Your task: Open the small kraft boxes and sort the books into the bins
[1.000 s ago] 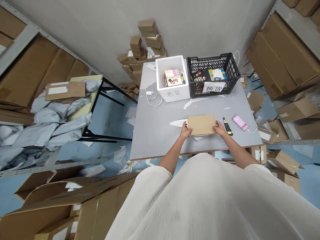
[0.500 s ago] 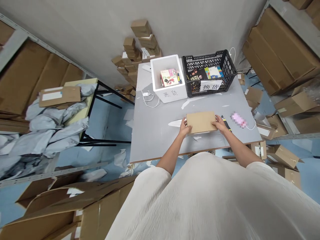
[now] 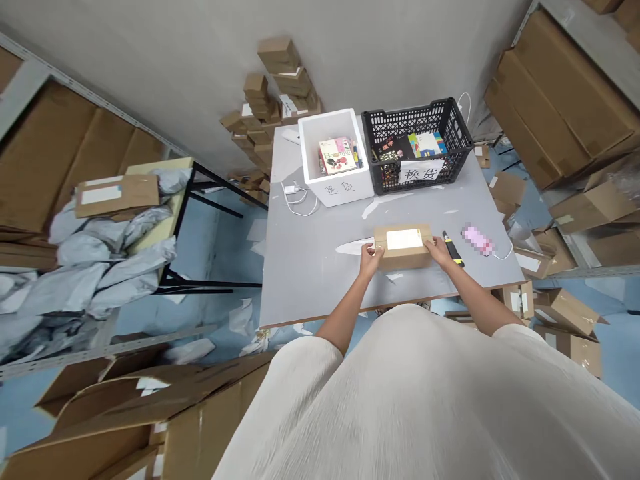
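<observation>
A brown cardboard box [image 3: 404, 259] with a white label on its upper face is at the near part of the grey table [image 3: 310, 267]. My left hand [image 3: 371, 259] grips its left end, fingers bent around the edge. On the right end, my right hand [image 3: 439, 251] holds the box with thumb and fingers. Just right of that hand lies a yellow and black box cutter [image 3: 453, 250]. Farther right is a blurred pink object [image 3: 477, 240] with a white cable.
Behind the box stand a white foam bin [image 3: 343, 190] with books and a black crate [image 3: 411, 179] with books. Small boxes [image 3: 295, 83] are stacked by the wall. Grey parcels [image 3: 75, 277] pile up at left; large cartons [image 3: 565, 100] stand at right.
The box has been turned in my hands, so its white label now faces up where plain cardboard showed before. Both hands still hold its ends.
</observation>
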A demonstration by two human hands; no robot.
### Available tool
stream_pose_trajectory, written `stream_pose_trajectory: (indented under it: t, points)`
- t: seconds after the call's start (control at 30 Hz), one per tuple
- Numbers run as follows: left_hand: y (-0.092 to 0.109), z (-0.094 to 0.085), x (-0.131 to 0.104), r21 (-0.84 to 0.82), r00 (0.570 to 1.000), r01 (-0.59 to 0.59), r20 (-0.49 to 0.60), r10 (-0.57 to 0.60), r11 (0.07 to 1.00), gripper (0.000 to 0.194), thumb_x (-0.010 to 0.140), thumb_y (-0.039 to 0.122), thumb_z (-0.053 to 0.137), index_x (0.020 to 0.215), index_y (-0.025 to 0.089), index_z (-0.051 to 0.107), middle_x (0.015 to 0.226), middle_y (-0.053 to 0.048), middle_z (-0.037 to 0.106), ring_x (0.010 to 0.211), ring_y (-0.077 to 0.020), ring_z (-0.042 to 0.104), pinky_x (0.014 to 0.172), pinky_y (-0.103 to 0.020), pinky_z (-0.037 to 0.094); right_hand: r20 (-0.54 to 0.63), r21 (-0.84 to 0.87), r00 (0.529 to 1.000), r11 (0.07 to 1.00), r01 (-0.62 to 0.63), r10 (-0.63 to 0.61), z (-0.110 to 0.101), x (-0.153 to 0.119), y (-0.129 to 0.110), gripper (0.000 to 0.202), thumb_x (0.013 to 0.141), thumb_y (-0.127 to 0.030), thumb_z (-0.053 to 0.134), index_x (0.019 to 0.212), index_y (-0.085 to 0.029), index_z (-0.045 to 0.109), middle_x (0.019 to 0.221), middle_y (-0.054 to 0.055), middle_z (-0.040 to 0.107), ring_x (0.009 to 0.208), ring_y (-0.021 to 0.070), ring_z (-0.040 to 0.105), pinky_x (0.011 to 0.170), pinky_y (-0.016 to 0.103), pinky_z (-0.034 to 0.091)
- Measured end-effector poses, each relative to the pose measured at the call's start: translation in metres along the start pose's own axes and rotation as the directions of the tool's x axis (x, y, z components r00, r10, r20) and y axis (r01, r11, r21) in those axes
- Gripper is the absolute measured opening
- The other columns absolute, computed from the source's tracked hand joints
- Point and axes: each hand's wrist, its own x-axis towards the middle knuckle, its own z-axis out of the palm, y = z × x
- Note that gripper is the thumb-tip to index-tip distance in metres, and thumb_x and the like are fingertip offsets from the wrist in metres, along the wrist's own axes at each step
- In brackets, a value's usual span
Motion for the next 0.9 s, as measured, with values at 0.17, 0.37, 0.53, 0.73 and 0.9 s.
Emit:
stream_pose_trajectory:
  t: [0.17, 0.37, 0.53, 0.73, 0.9]
  points:
    - [-0.013, 0.003, -0.011, -0.013, 0.997, -0.078, 0.026, 0.079, 0.997, 0.076, 0.086, 0.041, 0.09, 0.153, 0.024, 0.057, 0.151, -0.016, 0.064, 0.133, -0.0277, 0.067, 0.108, -0.038, 0.057, 0.027, 0.07, 0.999, 0.997, -0.031, 0.03, 0.0, -0.012, 0.008, 0.065, 0.088, -0.061, 0.076, 0.139, -0.022, 0.065, 0.143, 0.014, 0.072, 0.125, 0.0288, 0.07, 0.111, 0.042, 0.057]
    - [-0.007, 0.002, -0.005, -0.065, 0.99, -0.135, 0.04, 0.137, 0.989, 0.076, 0.087, 0.035, 0.086, 0.157, 0.024, 0.058, 0.152, -0.016, 0.067, 0.135, -0.0287, 0.068, 0.11, -0.04, 0.058, 0.043, 0.124, 0.998, 0.992, 0.031, -0.037, 0.0, -0.015, 0.003, 0.066, 0.087, -0.057, 0.079, 0.142, -0.022, 0.066, 0.146, 0.015, 0.074, 0.128, 0.0301, 0.071, 0.113, 0.046, 0.058]
    - [-0.004, 0.005, 0.0, -0.004, 0.988, -0.154, 0.023, 0.154, 0.988, 0.066, 0.093, 0.037, 0.081, 0.154, 0.022, 0.061, 0.155, -0.015, 0.068, 0.139, -0.0288, 0.066, 0.116, -0.04, 0.054, 0.02, 0.073, 0.997, 0.995, 0.067, -0.069, 0.004, -0.011, 0.002, 0.063, 0.091, -0.058, 0.073, 0.141, -0.02, 0.068, 0.147, 0.017, 0.073, 0.126, 0.0304, 0.072, 0.115, 0.047, 0.056]
    - [-0.004, 0.011, 0.011, -0.087, 0.989, -0.147, -0.006, 0.147, 0.985, 0.063, 0.091, 0.041, 0.083, 0.148, 0.021, 0.066, 0.151, -0.016, 0.07, 0.136, -0.0328, 0.068, 0.117, -0.047, 0.053, -0.012, 0.037, 0.999, 0.998, 0.048, -0.047, 0.008, 0.004, -0.004, 0.051, 0.091, -0.055, 0.073, 0.129, -0.021, 0.073, 0.134, 0.014, 0.08, 0.12, 0.0319, 0.075, 0.113, 0.05, 0.057]
    - [-0.006, 0.012, 0.014, -0.105, 0.989, -0.149, -0.024, 0.147, 0.983, 0.061, 0.09, 0.038, 0.082, 0.146, 0.02, 0.067, 0.15, -0.016, 0.071, 0.134, -0.0317, 0.069, 0.117, -0.046, 0.053, -0.016, 0.115, 1.0, 0.993, 0.016, -0.014, 0.007, 0.01, -0.003, 0.052, 0.086, -0.051, 0.078, 0.127, -0.02, 0.072, 0.138, 0.017, 0.078, 0.118, 0.0318, 0.076, 0.11, 0.049, 0.059]
